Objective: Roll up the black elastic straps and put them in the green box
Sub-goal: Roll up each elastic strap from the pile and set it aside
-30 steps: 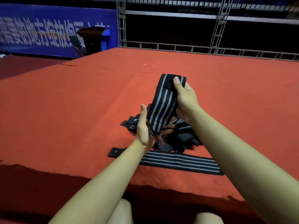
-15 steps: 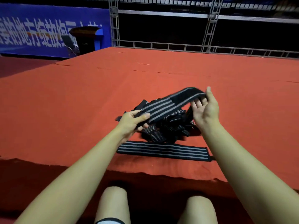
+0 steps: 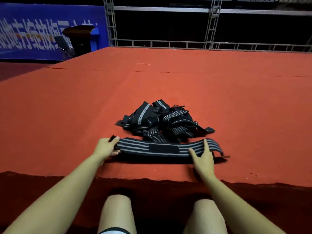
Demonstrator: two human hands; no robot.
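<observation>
Head view: one black strap (image 3: pixel 162 148) lies stretched flat near the red tabletop (image 3: pixel 236 102) edge, before the tangled pile (image 3: pixel 160 120). Left hand (image 3: pixel 105 147) pinches its end; right hand (image 3: pixel 203 157) presses flat, fingers spread. Next, likely rolling from the left end; green box unseen

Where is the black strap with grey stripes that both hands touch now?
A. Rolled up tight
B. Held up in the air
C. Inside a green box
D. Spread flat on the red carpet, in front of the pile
D: the black elastic strap with grey stripes lies stretched out on the red carpet surface, nearer the person than the pile of tangled black straps.
</observation>
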